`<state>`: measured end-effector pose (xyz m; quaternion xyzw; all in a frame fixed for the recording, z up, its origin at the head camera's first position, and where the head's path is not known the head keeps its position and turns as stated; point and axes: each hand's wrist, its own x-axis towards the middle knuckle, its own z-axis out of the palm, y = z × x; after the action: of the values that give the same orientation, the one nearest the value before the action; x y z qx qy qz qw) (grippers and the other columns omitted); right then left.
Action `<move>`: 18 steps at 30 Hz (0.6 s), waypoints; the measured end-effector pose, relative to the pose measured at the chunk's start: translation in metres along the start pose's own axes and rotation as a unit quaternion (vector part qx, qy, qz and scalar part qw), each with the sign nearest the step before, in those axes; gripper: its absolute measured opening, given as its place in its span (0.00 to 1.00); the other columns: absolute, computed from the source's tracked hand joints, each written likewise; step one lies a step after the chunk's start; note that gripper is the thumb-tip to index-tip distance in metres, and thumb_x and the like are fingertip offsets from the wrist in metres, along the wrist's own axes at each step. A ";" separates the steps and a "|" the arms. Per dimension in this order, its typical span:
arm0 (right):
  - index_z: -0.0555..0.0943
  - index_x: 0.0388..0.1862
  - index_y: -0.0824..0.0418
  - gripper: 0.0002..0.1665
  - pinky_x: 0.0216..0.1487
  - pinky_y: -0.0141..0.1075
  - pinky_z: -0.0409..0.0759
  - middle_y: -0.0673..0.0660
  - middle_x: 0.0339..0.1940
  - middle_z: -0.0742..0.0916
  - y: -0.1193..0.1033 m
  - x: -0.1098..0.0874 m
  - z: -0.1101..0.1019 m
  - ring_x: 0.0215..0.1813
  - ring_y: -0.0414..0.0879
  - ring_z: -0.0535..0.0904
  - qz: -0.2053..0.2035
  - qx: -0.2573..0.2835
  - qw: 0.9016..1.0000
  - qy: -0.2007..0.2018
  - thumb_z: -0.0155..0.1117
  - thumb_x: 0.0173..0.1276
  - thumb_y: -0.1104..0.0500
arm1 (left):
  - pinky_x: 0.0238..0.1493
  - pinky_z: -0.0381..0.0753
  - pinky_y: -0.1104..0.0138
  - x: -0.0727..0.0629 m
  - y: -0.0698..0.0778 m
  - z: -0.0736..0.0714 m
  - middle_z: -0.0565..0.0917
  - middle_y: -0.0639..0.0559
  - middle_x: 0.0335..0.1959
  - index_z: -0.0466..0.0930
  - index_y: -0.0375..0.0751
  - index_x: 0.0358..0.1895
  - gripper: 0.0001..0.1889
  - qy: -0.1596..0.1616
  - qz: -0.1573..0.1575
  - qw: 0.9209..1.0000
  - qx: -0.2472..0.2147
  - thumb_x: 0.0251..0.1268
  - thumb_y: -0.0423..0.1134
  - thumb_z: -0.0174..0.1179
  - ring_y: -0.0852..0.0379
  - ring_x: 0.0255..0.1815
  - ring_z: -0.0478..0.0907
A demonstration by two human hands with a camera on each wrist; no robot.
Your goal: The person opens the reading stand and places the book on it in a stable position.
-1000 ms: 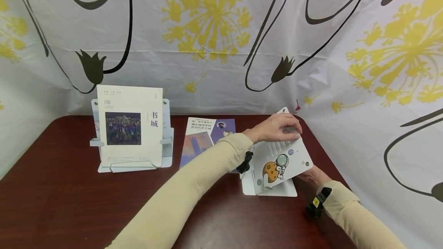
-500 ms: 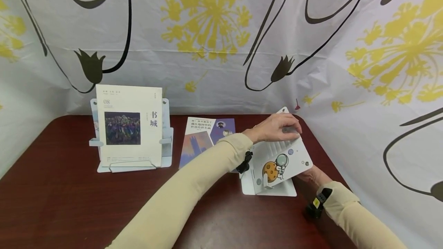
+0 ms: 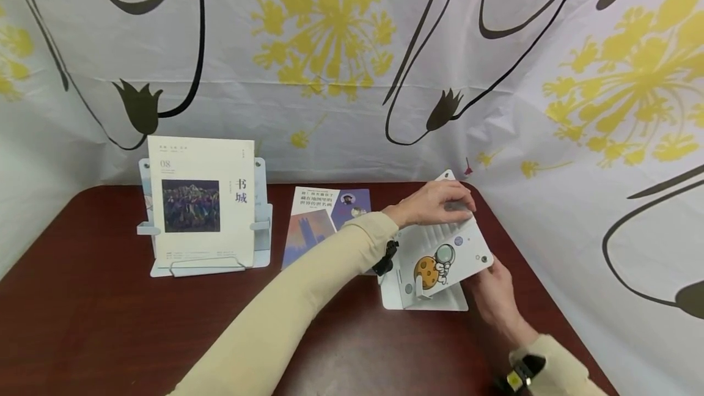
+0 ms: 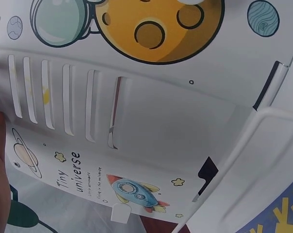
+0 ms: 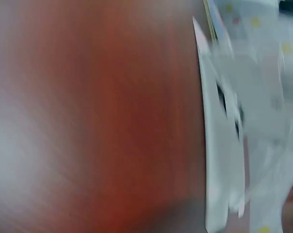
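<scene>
A white metal book stand, printed with an astronaut and an orange planet, stands at the right of the table, its slotted back panel tilted over a flat base. My left hand grips the panel's upper edge; its side shows at the left border of the left wrist view, beside the slots and a rocket print. My right hand is at the panel's lower right corner, fingertips hidden behind it. In the blurred right wrist view, the stand appears edge-on, and only a bit of the hand shows at the right border.
On the left, a second book stand holds a cream book upright. A book with a purple and white cover lies flat mid-table, partly under my left sleeve. A patterned cloth hangs behind and to the right of the dark red table.
My right wrist has moved down and right, and more of that hand now shows beside the panel's corner. My left hand and the stand hold their place; the head view shifts slightly.
</scene>
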<state>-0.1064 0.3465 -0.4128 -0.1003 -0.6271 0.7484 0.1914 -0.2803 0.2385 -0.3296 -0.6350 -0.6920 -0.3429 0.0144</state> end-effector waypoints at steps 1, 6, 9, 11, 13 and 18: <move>0.79 0.38 0.51 0.09 0.33 0.29 0.76 0.45 0.29 0.83 0.001 -0.010 0.004 0.31 0.36 0.77 -0.014 0.018 0.999 0.038 0.51 0.73 0.60 | 0.52 0.65 0.84 0.000 0.000 0.000 0.80 0.60 0.47 0.83 0.47 0.44 0.10 0.001 0.001 1.000 -0.001 0.64 0.44 0.60 0.71 0.50 0.72; 0.71 0.35 0.61 0.06 0.32 0.28 0.79 0.52 0.28 0.81 0.003 -0.049 0.026 0.31 0.40 0.79 -0.106 0.045 0.991 0.064 0.48 0.73 0.66 | 0.56 0.63 0.83 -0.002 -0.003 0.003 0.80 0.57 0.51 0.82 0.46 0.47 0.11 0.022 0.010 1.000 -0.008 0.63 0.43 0.61 0.69 0.54 0.71; 0.70 0.37 0.64 0.07 0.30 0.27 0.80 0.52 0.28 0.80 0.005 -0.054 0.036 0.29 0.39 0.80 -0.120 -0.024 0.990 0.076 0.53 0.67 0.74 | 0.65 0.58 0.77 -0.005 -0.006 0.004 0.77 0.55 0.58 0.79 0.47 0.54 0.18 0.047 -0.018 0.999 -0.003 0.62 0.45 0.63 0.64 0.64 0.66; 0.70 0.36 0.64 0.09 0.30 0.26 0.79 0.51 0.27 0.80 0.007 -0.053 0.039 0.27 0.39 0.79 -0.106 -0.078 0.986 0.098 0.56 0.64 0.75 | 0.69 0.54 0.71 -0.009 -0.010 0.006 0.72 0.55 0.64 0.75 0.49 0.60 0.24 0.065 -0.063 0.996 -0.006 0.60 0.48 0.64 0.61 0.69 0.61; 0.70 0.36 0.66 0.08 0.29 0.26 0.79 0.51 0.26 0.80 0.009 -0.052 0.040 0.25 0.39 0.79 -0.090 -0.104 0.984 0.114 0.58 0.63 0.74 | 0.71 0.52 0.67 -0.014 -0.016 0.009 0.66 0.54 0.69 0.68 0.50 0.66 0.32 0.081 -0.118 0.990 -0.018 0.58 0.50 0.65 0.59 0.72 0.57; 0.71 0.36 0.71 0.05 0.28 0.28 0.80 0.51 0.25 0.81 0.010 -0.053 0.039 0.24 0.40 0.80 -0.085 -0.122 0.982 0.121 0.59 0.63 0.73 | 0.66 0.65 0.64 -0.025 -0.032 0.015 0.63 0.53 0.71 0.56 0.51 0.73 0.41 0.086 -0.271 0.954 -0.098 0.57 0.55 0.64 0.57 0.69 0.62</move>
<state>-0.0752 0.2881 -0.4198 -0.1587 -0.6920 0.6299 0.3149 -0.2971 0.2258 -0.3672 -0.3900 -0.7972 -0.4535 -0.0819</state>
